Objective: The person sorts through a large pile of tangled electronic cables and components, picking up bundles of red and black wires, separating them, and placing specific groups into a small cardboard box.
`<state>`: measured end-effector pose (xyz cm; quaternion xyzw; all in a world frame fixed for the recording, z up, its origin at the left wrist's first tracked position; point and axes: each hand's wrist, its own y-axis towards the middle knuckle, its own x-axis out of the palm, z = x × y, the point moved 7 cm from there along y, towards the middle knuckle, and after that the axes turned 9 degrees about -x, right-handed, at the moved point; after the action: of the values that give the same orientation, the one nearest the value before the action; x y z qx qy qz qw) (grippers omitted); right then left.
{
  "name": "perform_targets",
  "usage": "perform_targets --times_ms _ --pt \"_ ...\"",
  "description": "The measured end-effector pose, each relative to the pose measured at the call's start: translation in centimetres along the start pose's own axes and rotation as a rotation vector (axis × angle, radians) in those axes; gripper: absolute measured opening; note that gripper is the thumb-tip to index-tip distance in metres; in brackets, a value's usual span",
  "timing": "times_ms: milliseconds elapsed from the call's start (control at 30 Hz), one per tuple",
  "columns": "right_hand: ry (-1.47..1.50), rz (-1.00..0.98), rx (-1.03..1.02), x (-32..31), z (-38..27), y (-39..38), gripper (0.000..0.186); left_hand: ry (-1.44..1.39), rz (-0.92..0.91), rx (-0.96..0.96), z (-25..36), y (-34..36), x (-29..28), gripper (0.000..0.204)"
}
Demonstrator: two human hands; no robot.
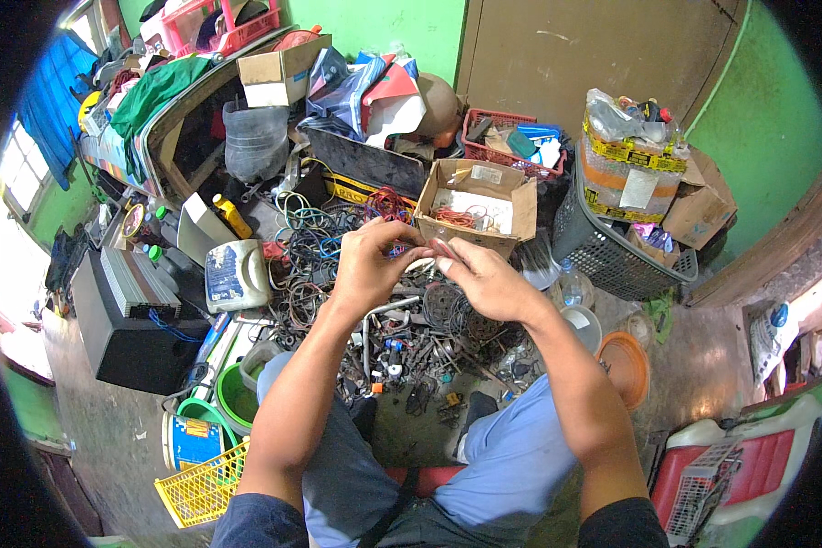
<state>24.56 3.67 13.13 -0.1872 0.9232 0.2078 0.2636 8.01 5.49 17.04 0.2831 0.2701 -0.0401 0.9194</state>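
Green walls and a greyish floor surround us in the head view, and a grey plastic basket filled with things stands at the right. Before us lies a heap of tangled cables with small scrap parts, and just beyond our hands is an open cardboard box with red wires inside. Our left hand and right hand come together above the heap, with bent fingers and the tips drawn close. We cannot tell whether these fingertips pinch some small piece, because the fingers cover the place; if they do, it is exactly there, between both hands. For such fine work, we judge it best that one hand gives a firm, quiet hold while the other makes only small, slow movements. If our forearms can rest on the thighs, the fingers would be steadier. We should also be careful not to let anything slip, since a tiny part falling among the dark cables would be difficult to find.
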Motion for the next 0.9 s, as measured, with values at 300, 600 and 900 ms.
perform_targets --times_ms 300,600,900 --pt "0.041 -0.086 0.027 0.5 -0.3 -0.5 0.033 0.015 -0.019 0.099 0.3 -0.3 0.3 0.021" --pt "0.174 0.012 0.108 -0.6 0.3 -0.4 0.032 -0.091 0.012 -0.031 0.0 0.1 0.3 0.012" --pt "0.594 0.271 0.307 -1.0 2.2 -0.9 0.030 -0.139 0.092 -0.173 0.1 -0.7 1.4 0.012"
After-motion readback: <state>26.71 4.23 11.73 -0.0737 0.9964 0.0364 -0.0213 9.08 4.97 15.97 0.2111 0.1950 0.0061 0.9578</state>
